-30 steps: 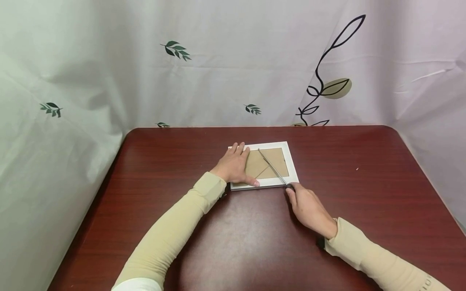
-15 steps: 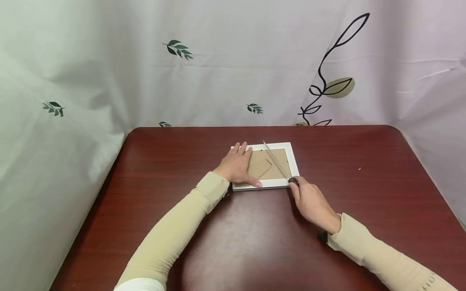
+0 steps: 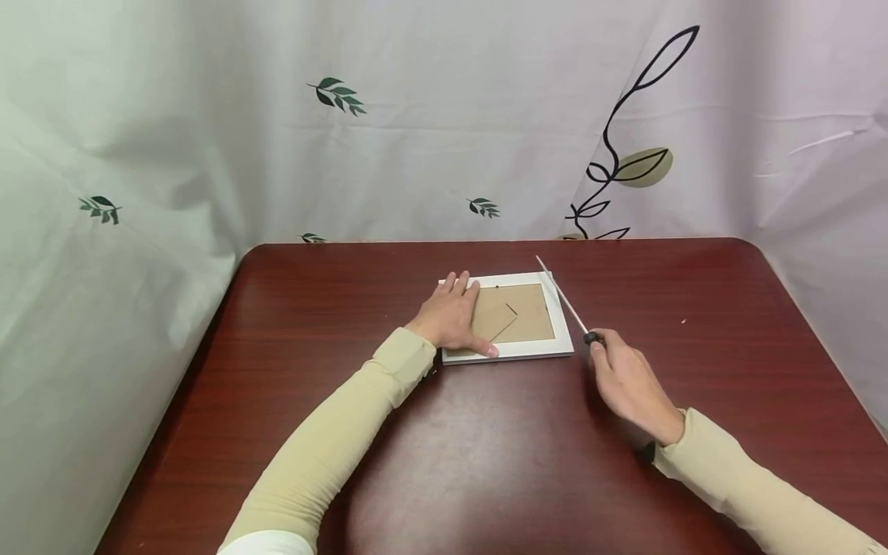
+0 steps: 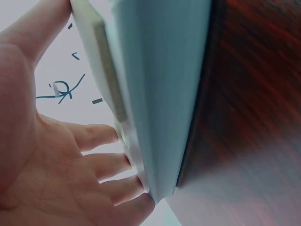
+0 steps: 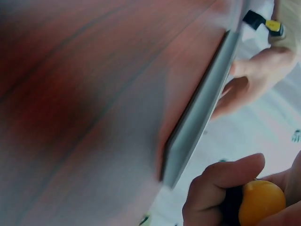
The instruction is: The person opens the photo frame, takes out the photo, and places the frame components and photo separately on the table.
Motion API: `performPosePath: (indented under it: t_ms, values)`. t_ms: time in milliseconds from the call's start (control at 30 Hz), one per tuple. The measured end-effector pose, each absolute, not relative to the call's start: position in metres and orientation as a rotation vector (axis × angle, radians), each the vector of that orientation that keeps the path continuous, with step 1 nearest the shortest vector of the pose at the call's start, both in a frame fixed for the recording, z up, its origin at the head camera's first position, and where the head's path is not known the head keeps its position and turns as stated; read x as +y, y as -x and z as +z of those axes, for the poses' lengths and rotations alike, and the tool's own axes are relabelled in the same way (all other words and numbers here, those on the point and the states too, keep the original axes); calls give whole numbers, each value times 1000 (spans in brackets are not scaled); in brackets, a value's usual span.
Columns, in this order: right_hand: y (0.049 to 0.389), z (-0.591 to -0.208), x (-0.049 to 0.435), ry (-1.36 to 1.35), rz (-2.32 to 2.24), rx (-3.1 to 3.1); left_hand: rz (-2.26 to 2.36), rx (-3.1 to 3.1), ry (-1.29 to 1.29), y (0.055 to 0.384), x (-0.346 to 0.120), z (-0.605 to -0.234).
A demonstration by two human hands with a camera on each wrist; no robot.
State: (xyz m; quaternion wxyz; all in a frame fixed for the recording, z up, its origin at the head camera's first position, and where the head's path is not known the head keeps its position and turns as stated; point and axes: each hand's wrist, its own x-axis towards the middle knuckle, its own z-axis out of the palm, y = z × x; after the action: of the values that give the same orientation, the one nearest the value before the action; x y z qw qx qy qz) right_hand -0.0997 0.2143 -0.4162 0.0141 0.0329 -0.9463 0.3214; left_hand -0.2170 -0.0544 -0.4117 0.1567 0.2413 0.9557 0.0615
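Note:
A white picture frame (image 3: 520,349) lies back up on the table, its brown backing board (image 3: 527,312) showing a diagonal slit. My left hand (image 3: 447,314) rests spread over the frame's left side, thumb on the near edge and fingers toward the far edge. In the left wrist view, the frame's edge (image 4: 160,94) stands beside those fingers. My right hand (image 3: 634,381) grips a screwdriver (image 3: 565,301) by its handle. Its long metal shaft points away, raised across the frame's right far corner. The handle's yellow end (image 5: 261,202) pokes out of the fist in the right wrist view.
The dark red wooden table (image 3: 291,324) has rounded far corners. Behind it hangs a pale curtain (image 3: 416,116) with leaf prints. A tiny light speck (image 3: 683,321) lies on the table to the right.
My right hand has moved to the right with the screwdriver, its shaft swinging from over the backing board to the frame's right edge. My left hand and the frame stay put.

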Motion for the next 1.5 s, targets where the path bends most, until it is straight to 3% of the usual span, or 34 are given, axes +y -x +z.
performPosePath:
  t_ms: [933, 1233, 1500]
  values:
    - [101, -429, 338, 93, 696, -3026, 182, 2724, -681, 216, -54, -409]
    - [91, -436, 359, 260, 654, -3048, 167, 2726, -692, 216, -53, -409]
    - [94, -438, 367, 228, 607, -3094, 166, 2727, -683, 217, -54, -409]
